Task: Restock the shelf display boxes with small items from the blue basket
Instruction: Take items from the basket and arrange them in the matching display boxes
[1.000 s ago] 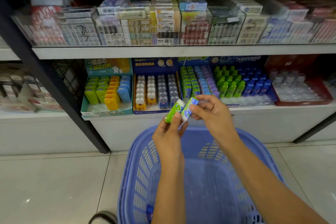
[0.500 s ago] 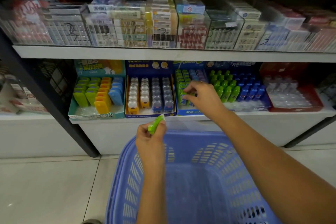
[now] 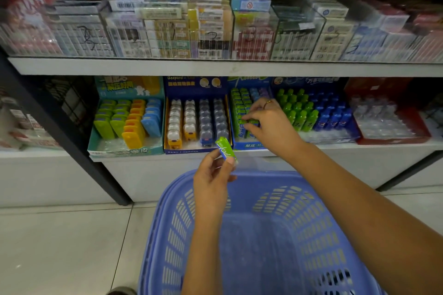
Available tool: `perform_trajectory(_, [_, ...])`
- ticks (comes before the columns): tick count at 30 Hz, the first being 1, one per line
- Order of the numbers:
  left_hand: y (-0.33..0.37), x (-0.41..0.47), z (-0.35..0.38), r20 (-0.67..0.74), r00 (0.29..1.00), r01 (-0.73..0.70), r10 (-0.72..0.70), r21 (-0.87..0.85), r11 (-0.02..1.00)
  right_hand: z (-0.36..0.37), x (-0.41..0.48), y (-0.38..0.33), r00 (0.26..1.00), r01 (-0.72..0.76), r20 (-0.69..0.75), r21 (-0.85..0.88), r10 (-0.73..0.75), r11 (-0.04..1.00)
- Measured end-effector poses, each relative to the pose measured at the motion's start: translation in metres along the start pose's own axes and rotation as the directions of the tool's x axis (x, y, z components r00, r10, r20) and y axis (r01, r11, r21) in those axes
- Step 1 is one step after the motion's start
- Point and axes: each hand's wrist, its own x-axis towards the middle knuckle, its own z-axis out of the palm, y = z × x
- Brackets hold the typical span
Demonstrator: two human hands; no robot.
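My left hand [image 3: 212, 183] pinches a small green item [image 3: 225, 150] upright over the far rim of the blue basket [image 3: 309, 227]. The basket sits on the floor below the lower shelf. My right hand [image 3: 269, 123] reaches into the blue display box [image 3: 250, 145] on that shelf. Its fingertips pinch another green item [image 3: 246, 122] among the rows of green ones there. My right forearm crosses above the basket's right side. Most of the basket's bottom is hidden by my arms.
Beside that box stand a teal box of yellow, green and blue items [image 3: 124, 124], a dark blue box of bear-shaped items [image 3: 196, 122], a box of green and blue bottles [image 3: 311, 112] and a red box [image 3: 388, 124]. Clear cases of packs [image 3: 215, 31] fill the upper shelf. A black post [image 3: 60, 132] slants at left.
My right hand took one item from the pair, moved up into the blue display box and settled among the green rows. My left hand stayed over the basket rim with the green item.
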Motion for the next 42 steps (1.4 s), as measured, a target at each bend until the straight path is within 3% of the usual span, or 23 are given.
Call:
perform_trajectory(2, [0.001,-0.002,0.001,0.024,0.999,-0.031,0.029,0.093,0.995,-0.009,-0.01,-0.01,0.997,-0.065,0.043,0.194,0.058,0.979])
perform_trajectory(4, [0.003,-0.005,0.002,0.053,0.997,-0.065,0.058,0.155,0.986,-0.02,-0.024,-0.02,0.984,-0.139,0.159,0.439,0.076,0.888])
perform_trajectory(6, [0.006,-0.008,0.004,0.097,0.992,-0.096,0.077,0.209,0.973,-0.029,-0.037,-0.026,0.96,-0.217,0.27,0.561,0.072,0.799])
perform_trajectory(9, [0.009,-0.011,0.007,0.136,0.978,-0.194,0.155,0.354,0.915,-0.039,-0.046,-0.03,0.956,-0.286,0.238,0.624,0.172,0.727])
perform_trajectory(12, [0.013,-0.013,0.013,0.084,0.947,-0.31,0.311,0.491,0.814,-0.043,-0.05,-0.034,0.914,-0.402,0.231,0.632,0.335,0.662])
perform_trajectory(17, [0.014,-0.016,0.021,0.029,0.904,-0.384,0.427,0.495,0.779,-0.043,-0.046,-0.039,0.883,-0.459,0.263,0.654,0.388,0.601])
perform_trajectory(20, [0.011,-0.009,0.023,0.094,0.922,-0.37,0.375,0.496,0.786,-0.046,-0.038,-0.032,0.921,-0.374,0.105,0.513,0.375,0.773])
perform_trajectory(23, [0.002,0.005,0.02,0.261,0.94,-0.341,0.221,0.659,0.671,-0.044,-0.03,-0.021,0.956,-0.266,-0.014,0.367,0.292,0.891])
perform_trajectory(26, [-0.007,0.014,0.017,0.362,0.928,-0.345,0.089,0.745,0.571,-0.033,-0.023,-0.013,0.982,-0.189,0.03,0.279,0.189,0.941])
perform_trajectory(31, [-0.015,0.018,0.015,0.393,0.914,-0.383,0.098,0.763,0.521,-0.017,-0.013,-0.006,0.989,-0.072,0.142,0.143,0.052,0.987])
perform_trajectory(39, [-0.018,0.023,0.009,0.422,0.9,-0.42,0.111,0.77,0.48,-0.015,0.007,-0.008,0.955,-0.095,0.288,0.058,0.075,0.994])
perform_trajectory(42, [-0.013,0.023,0.006,0.437,0.897,-0.403,0.065,0.75,0.525,-0.009,0.008,-0.014,0.95,-0.094,0.288,-0.093,0.117,0.991])
